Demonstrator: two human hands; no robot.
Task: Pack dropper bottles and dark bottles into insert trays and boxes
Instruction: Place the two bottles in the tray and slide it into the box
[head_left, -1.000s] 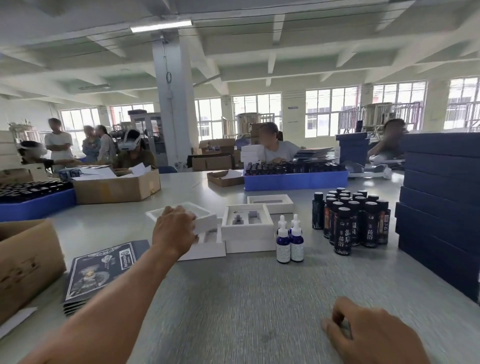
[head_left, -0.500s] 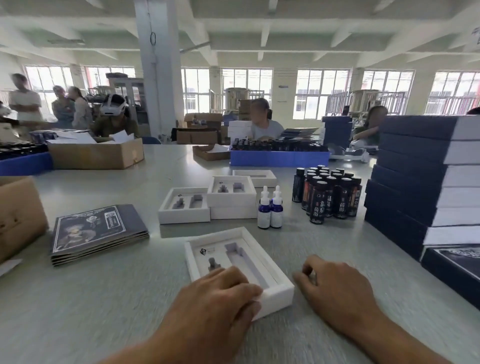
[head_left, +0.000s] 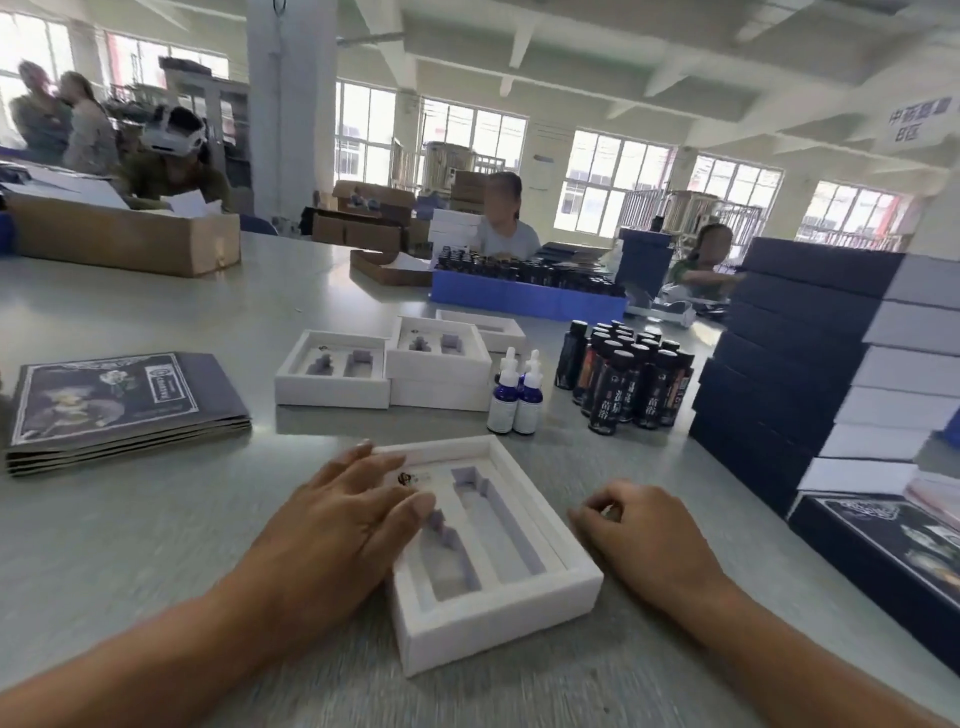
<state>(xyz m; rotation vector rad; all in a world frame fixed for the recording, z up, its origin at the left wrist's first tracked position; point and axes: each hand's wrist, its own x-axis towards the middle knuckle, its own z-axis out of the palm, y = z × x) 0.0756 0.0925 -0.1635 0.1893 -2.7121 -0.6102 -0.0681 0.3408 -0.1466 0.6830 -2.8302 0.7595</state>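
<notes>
You have brought the white foam insert tray (head_left: 488, 551) from the far stack to the near edge of the grey bench (head_left: 156, 519) within the last second, so its two slots now lie empty before you, ready for loading. Your left hand (head_left: 337, 525) lies flat, fingers straight, on the tray's left rim, grasping nothing. Your right hand (head_left: 644, 535) rests loosely curled just beside its right wall, empty; the dropper bottles (head_left: 514, 400) and dark bottles (head_left: 623, 384) stand untouched mid-bench.

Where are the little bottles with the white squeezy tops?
In the head view, the two dropper bottles stand mid-table, between the stacked white insert trays on their left and the cluster of dark bottles on their right.
</notes>
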